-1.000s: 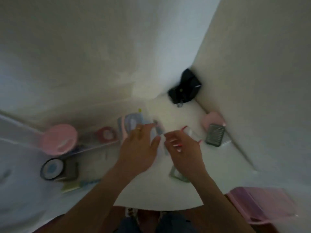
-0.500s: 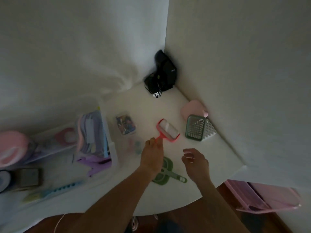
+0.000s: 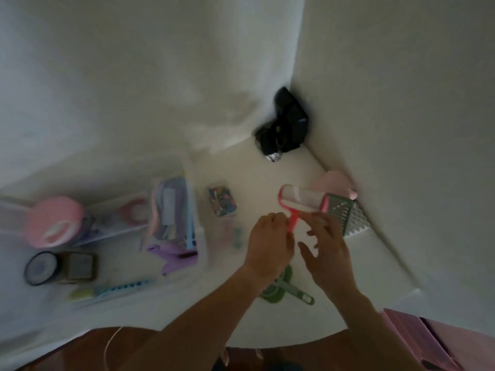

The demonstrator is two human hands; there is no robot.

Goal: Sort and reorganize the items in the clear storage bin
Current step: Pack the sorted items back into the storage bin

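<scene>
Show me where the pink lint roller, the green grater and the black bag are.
pink lint roller [image 3: 302, 197], head view, on its white roll.
green grater [image 3: 338, 213], head view, on its perforated face.
black bag [image 3: 290, 124], head view, on its body.

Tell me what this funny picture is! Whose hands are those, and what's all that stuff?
No machine here, just a person with a camera on their head, looking down at their own two hands. The left hand grips the handle of a red-framed lint roller with a white drum, while the right hand reaches toward it with loose fingers. On the white tabletop lie a grey-green mesh grater-shaped holder, a green plastic scoop, a small clear box of colourful bits and a black pouch in the corner. At the left stands the clear plastic storage bin, full of pastel things too blurred to name.
</scene>
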